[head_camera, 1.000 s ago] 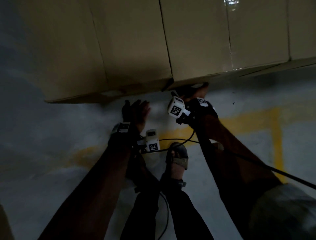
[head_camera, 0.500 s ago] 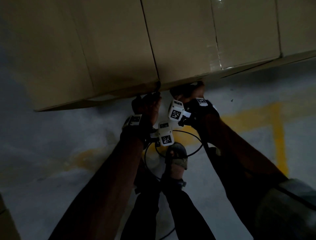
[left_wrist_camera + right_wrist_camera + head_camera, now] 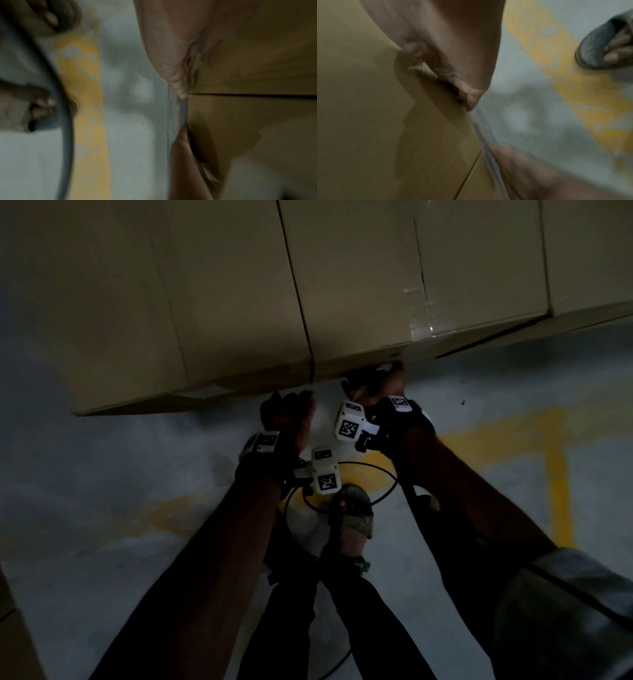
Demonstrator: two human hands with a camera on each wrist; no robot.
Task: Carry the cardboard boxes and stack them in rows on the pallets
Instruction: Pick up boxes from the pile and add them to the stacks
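Step in hand: a pick-up is judged to be under way; both hands are set at the bottom edge of a row of cardboard boxes (image 3: 233, 289) standing on the floor (image 3: 102, 474).
Left hand (image 3: 289, 419): seen at the lower edge, close to the seam between two boxes; in the left wrist view the fingers (image 3: 181, 86) are curled in against the bottom of the cardboard, so a grip on the edge is read.
Right hand (image 3: 375, 385): fingertips are tucked under the bottom edge of the neighbouring box (image 3: 359, 285); the right wrist view shows the fingers (image 3: 471, 97) hooked beneath the cardboard, gripping it.
Task's thing: the boxes are lined up side by side, touching, their lower edges at floor level just ahead of the person's sandalled foot (image 3: 349, 515).
Pallets: none is seen in any view.
Next move: a lift is judged to be called for, with both hands on one box; a wider hold may be needed, since the hands sit close together.
Count, boxes: at least four faces are separated by seams in the head view; a corner of another is seen at lower left (image 3: 13, 638).
Count, hands: two.
Count, wrist cameras: two white units (image 3: 349, 422).
Floor marks: yellow painted lines (image 3: 558, 474).
Cable: one dark loop (image 3: 387, 491) is seen near the foot.
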